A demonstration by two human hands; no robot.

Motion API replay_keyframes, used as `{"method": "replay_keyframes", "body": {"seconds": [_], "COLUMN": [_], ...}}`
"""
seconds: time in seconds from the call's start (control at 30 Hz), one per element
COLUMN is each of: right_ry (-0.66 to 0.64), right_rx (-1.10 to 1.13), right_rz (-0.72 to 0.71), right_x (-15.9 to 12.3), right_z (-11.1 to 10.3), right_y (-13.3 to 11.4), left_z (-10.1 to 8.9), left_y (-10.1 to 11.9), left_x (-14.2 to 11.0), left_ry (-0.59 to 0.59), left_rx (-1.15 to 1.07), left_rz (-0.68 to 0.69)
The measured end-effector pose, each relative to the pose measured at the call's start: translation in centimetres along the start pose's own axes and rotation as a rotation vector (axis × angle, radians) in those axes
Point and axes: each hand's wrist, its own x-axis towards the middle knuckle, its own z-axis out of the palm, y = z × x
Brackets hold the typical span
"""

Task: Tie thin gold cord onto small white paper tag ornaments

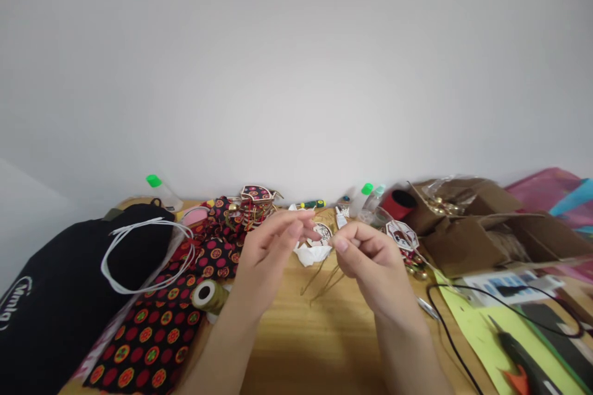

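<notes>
Over the wooden table (319, 352) my right hand (376, 259) is closed, thumb and forefinger pinching a thin olive-brown cord (328, 284). Loose strands of it hang down to the left of that hand. My left hand (269, 253) is raised just opposite, its fingers stretched out and slightly apart, with nothing visible in them. Behind both hands lies a white tissue (311, 255) with a round printed piece (321, 234) at it, partly hidden by my fingers. A spool of olive thread (208, 297) lies beside my left wrist.
Patterned fabric (152, 345), a white tubing coil (109, 265) and a black bag (69, 284) fill the left. Green-capped bottles (361, 200) stand by the wall. Cardboard boxes (456, 247), a black cable (440, 315) and a black pen-like tool (521, 352) are on the right.
</notes>
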Motion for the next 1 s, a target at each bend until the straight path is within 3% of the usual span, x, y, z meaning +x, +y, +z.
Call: {"method": "replay_keyframes", "body": {"seconds": [0.27, 0.5, 0.73, 1.0], "right_ry": [0.022, 0.087, 0.101, 0.06], "right_rx": [0.119, 0.163, 0.285, 0.412], "right_rz": [-0.005, -0.015, -0.069, -0.049], "right_x": [0.0, 0.1, 0.1, 0.2], "right_z": [-0.3, -0.6, -1.3, -1.4], "right_y": [-0.1, -0.5, -0.8, -1.2], "left_z": [1.1, 1.6, 1.0, 1.5], "left_y": [0.2, 0.0, -0.3, -0.4], "left_x": [-0.5, -0.9, -0.5, -0.4], "left_ry": [-0.197, -0.32, -0.261, -0.313], "left_rx": [-0.108, 0.035, 0.21, 0.194], "left_rz": [-0.176, -0.267, -0.27, -0.263]}}
